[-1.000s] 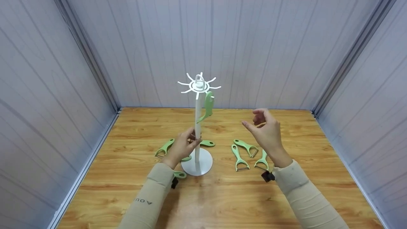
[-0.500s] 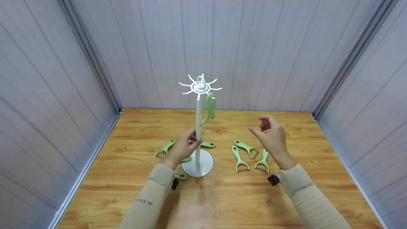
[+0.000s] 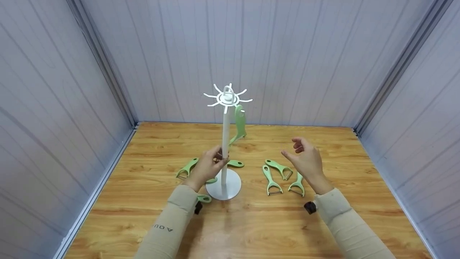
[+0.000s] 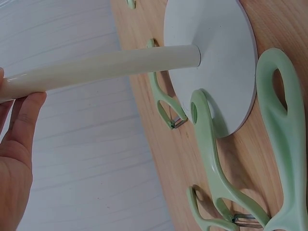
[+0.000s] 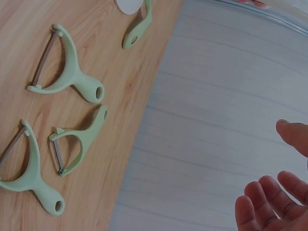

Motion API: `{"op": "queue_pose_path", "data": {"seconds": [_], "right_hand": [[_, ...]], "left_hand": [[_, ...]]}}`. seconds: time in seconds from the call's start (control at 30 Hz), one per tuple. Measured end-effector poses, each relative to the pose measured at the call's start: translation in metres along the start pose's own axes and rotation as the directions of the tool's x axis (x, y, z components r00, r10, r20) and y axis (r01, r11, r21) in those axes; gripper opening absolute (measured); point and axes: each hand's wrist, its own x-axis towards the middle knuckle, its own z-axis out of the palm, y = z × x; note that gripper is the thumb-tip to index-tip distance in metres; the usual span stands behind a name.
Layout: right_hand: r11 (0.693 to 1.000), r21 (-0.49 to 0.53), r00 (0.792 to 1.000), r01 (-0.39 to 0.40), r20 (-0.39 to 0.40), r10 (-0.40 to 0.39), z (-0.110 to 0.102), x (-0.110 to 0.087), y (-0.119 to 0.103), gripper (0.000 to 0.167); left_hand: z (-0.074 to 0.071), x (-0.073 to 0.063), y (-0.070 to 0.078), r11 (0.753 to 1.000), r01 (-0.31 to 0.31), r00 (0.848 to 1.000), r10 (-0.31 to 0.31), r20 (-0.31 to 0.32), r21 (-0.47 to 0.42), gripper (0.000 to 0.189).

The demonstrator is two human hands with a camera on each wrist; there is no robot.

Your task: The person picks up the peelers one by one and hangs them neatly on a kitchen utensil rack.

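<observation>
My left hand grips the pole of a white stand, thumb and fingers round it. One green peeler hangs by its handle hole from a hook at the stand's top. Above the right side of the table my right hand is held in the air, fingers loosely bent, nothing in it. Near it lie three green Y-shaped peelers, one, another and a third. Around the stand's base more peelers lie, including one touching or overlapping the base's edge; my left arm hides parts of them.
The round white base stands on a wooden table. Several bare hooks fan out from the stand's top. Pale panel walls enclose the table at the back and both sides.
My right hand has drawn back to the right and lower, away from the stand. The hanging peeler has turned slightly on its hook. My left hand keeps its hold on the pole.
</observation>
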Motion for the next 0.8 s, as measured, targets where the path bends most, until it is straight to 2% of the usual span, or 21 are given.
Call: {"op": "queue_pose_path", "data": {"seconds": [0.2, 0.5, 0.63, 0.8], "right_hand": [[1.0, -0.028, 0.999, -0.01, 0.035, 0.011, 0.002, 0.001, 0.006, 0.053], [0.998, -0.063, 0.996, -0.008, 0.085, 0.014, 0.004, 0.007, 0.013, 0.054], [0.998, -0.057, 0.991, -0.007, 0.135, 0.015, 0.005, 0.011, 0.018, 0.056], [0.995, -0.098, 0.979, 0.026, 0.204, -0.005, 0.006, 0.018, 0.023, 0.058]], "left_hand": [[0.0, 0.0, 0.0, 1.0, -0.013, 1.0, 0.013, 0.004, 0.011, 0.012], [-0.001, -0.003, 0.003, 1.0, 0.015, 1.0, -0.015, -0.003, 0.001, 0.016], [-0.001, -0.002, 0.002, 1.0, 0.003, 1.0, -0.003, 0.003, 0.007, 0.016], [-0.001, -0.002, 0.002, 1.0, 0.006, 1.0, -0.006, 0.009, 0.006, 0.015]]}}
